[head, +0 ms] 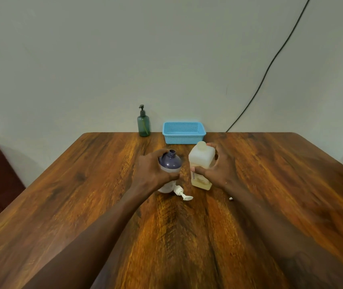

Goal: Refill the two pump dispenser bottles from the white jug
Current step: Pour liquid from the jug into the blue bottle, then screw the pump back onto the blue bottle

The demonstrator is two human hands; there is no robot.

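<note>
On the wooden table [83, 195], the left hand [151, 170] wraps closed around one open-necked purple-shouldered bottle [170, 161], and the right hand [218, 170] clasps the one capped white jug [200, 161] just right of that bottle. One white pump head [181, 191] lies just in front of the bottle; beyond it, at the table's far edge, stand one green pump bottle [143, 126] and one blue basket [184, 132].

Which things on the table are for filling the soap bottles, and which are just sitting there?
For the job:
white jug, in right hand
open purple bottle, in left hand
its white pump
green pump bottle

Just sitting there:
blue basket
black cable
</note>
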